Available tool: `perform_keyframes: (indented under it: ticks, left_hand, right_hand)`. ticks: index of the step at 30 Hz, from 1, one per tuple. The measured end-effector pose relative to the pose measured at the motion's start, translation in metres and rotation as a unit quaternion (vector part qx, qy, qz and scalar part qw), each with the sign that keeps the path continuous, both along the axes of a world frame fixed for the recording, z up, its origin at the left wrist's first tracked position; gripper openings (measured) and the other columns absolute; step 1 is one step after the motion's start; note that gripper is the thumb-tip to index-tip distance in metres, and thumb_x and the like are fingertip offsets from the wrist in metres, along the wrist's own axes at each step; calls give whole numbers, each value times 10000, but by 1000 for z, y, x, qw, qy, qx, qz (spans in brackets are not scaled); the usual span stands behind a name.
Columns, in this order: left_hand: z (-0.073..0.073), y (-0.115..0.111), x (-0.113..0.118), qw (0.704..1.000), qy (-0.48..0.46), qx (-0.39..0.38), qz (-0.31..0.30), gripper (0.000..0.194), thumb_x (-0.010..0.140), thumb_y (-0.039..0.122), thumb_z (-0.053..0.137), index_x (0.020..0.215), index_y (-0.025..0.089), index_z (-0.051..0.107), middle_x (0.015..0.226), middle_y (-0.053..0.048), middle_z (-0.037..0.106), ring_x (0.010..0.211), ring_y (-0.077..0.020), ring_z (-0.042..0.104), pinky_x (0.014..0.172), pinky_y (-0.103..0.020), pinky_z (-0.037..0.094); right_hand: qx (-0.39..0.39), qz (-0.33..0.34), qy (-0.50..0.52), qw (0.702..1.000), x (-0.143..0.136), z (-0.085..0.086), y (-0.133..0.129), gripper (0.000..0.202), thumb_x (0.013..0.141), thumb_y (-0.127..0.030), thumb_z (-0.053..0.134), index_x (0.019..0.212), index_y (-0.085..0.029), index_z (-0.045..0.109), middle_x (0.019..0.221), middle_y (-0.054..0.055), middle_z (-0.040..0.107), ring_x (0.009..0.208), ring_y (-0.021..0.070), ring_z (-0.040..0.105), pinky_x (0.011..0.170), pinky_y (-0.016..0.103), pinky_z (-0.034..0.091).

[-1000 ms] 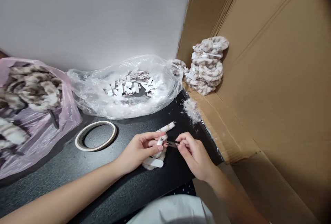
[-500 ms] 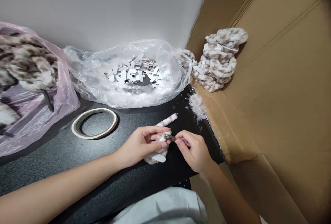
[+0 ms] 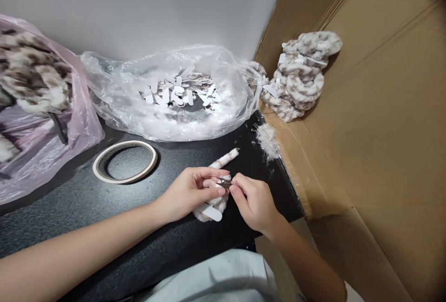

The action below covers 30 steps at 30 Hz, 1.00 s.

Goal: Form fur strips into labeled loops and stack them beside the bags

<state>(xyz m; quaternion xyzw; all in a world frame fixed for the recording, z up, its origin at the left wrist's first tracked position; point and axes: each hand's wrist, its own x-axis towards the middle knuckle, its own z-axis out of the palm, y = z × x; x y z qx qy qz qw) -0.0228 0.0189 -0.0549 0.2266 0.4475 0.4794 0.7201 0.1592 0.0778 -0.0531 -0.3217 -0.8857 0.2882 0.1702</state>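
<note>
My left hand (image 3: 197, 193) is closed on a fluffy white-and-brown plush strip (image 3: 219, 203), pinching it between thumb and fingers. One end of the strip sticks out beyond the fingers, toward the back. Below my left thumb lies a flat white rounded tab (image 3: 212, 213) against the strip. In my right hand (image 3: 256, 202), thumb and fingers grip a small dark metal tool (image 3: 223, 182), whose exact kind I cannot make out. Its tip reaches the strip at my left fingertips, and most of its handle is hidden in the right hand.
A roll of tape (image 3: 125, 181) lies left of my hands on the black table (image 3: 139, 241). Behind is a clear plastic bag (image 3: 167, 128) with many white tabs; a pink bag (image 3: 85, 125) holds plush pieces. Plush loops (image 3: 296, 83) and fluff (image 3: 267, 141) lie beside cardboard (image 3: 376, 107).
My right hand has shifted slightly left and up, closer to my left fingers, and less of the metal tool shows. My left hand keeps its pinch on the strip. The view has shifted slightly.
</note>
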Motion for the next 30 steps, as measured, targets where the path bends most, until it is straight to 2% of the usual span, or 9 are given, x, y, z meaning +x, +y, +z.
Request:
perform_keyframes:
  ticks: [5, 10, 13, 21, 30]
  left_hand:
    - [-1, 0, 0, 1000, 8, 0, 5, 425, 635, 193, 843, 1023, 102, 694, 708, -10, 752, 615, -95, 665, 608, -175, 507]
    - [-3, -2, 0, 999, 25, -22, 15, 468, 626, 225, 849, 1052, 108, 694, 795, -56, 772, 688, -144, 702, 666, -223, 533]
    - [-3, -2, 0, 999, 34, -31, 18, 490, 615, 228, 852, 1063, 107, 692, 795, -71, 774, 673, -161, 707, 632, -232, 533]
    - [1, -1, 4, 998, 53, -19, 10, 382, 609, 187, 837, 962, 106, 717, 737, -44, 771, 646, -141, 704, 609, -207, 529]
    - [-2, -2, 4, 999, 46, -22, 19, 439, 595, 237, 854, 984, 104, 699, 756, -65, 772, 689, -172, 715, 644, -237, 549]
  right_hand:
    - [-9, -14, 20, 1000, -1, -4, 0, 262, 949, -319, 431, 730, -192, 500, 632, -7, 562, 574, 115, 514, 564, 230, 298]
    - [-12, -35, 33, 999, 1, -5, 1, 287, 941, -329, 453, 700, -188, 523, 585, -15, 541, 525, 103, 483, 535, 228, 300]
    - [-5, -45, 35, 998, 3, -5, 0, 291, 930, -331, 471, 684, -187, 532, 566, -17, 536, 505, 99, 471, 521, 227, 300]
    - [-13, -25, 24, 999, -1, -1, -3, 219, 917, -328, 480, 755, -192, 538, 627, -14, 580, 555, 111, 513, 553, 226, 320]
    - [-15, -38, 36, 999, 2, -6, -3, 259, 927, -327, 478, 718, -188, 540, 591, -15, 558, 520, 102, 480, 532, 227, 306]
